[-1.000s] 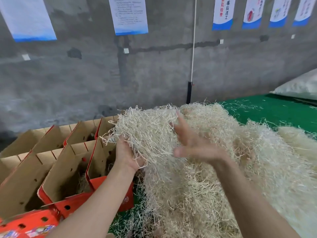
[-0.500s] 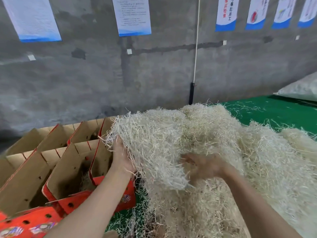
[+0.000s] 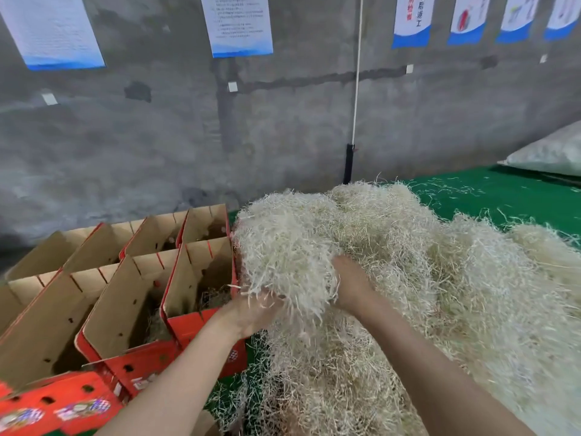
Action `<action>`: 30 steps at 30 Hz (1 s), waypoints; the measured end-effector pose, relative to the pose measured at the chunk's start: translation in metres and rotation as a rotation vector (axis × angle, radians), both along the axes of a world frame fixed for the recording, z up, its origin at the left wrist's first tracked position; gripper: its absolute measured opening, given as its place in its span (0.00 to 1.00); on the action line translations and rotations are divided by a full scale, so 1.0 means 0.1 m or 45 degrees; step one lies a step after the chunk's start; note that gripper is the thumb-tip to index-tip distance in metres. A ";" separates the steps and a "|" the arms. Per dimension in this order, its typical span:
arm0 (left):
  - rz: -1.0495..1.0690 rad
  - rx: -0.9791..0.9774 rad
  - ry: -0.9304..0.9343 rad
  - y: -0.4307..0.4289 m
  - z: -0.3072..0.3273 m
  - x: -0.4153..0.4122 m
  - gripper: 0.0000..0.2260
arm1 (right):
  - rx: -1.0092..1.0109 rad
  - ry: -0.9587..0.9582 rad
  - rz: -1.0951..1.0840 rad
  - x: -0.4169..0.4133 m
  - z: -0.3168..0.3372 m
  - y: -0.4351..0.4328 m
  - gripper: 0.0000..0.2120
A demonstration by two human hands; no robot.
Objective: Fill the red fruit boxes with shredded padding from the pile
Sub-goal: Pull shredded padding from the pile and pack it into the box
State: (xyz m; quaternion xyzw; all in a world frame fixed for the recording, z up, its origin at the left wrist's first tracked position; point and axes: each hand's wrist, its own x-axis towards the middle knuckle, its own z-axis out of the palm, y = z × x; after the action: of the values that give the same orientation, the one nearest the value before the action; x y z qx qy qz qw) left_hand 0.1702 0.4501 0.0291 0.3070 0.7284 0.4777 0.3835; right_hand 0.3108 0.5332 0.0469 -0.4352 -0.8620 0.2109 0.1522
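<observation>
Padding (image 3: 440,294) lies in a big pale heap on a green mat (image 3: 503,196). At the left end of the heap a clump (image 3: 283,247) stands up high, and both hands are on it. The left hand (image 3: 251,313) is under the clump. Its fingers are blurry and strands hang over them, so I cannot tell if they are bent or straight. The right hand (image 3: 352,287) is pushed into the right side of the clump. Its fingers go deep into the strands and are hidden, so I cannot tell how they lie. The clump sits between the two hands.

Just left of the left fingers stands a box (image 3: 198,278). It is red outside and brown inside, and its flaps stand up. The tall right side of the box is between the left fingers and the inside of the box, and the clump's left edge is right beside it. A little padding lies at the bottom of this box. More boxes (image 3: 103,297) stand in rows farther left of the fingers, all with flaps up.

Loose strands lie on the mat below the left arm.

Far past the fingers is a grey wall (image 3: 157,136) with posters (image 3: 239,23) on it. A white cord (image 3: 356,89) hangs down the wall. Far to the right of the right fingers lies a white sack (image 3: 550,155) on the mat.
</observation>
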 end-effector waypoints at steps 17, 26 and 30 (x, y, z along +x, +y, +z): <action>0.150 0.561 -1.097 0.25 0.30 -0.04 0.22 | -0.432 0.248 -0.041 0.18 -0.68 0.56 0.16; 0.053 0.461 -0.913 0.19 0.35 -0.22 0.16 | -0.282 -0.052 -0.232 0.68 -0.92 1.06 0.21; 0.065 0.608 -1.038 0.23 0.40 -0.37 0.20 | -0.333 -0.156 -0.070 0.68 -0.84 0.89 0.23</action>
State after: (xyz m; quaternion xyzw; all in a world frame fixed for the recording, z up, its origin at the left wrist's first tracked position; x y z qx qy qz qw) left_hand 0.1330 0.4727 0.0690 0.1560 0.3954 0.7227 0.5450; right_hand 0.3785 0.6219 -0.0374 -0.4867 -0.8225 0.2903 0.0470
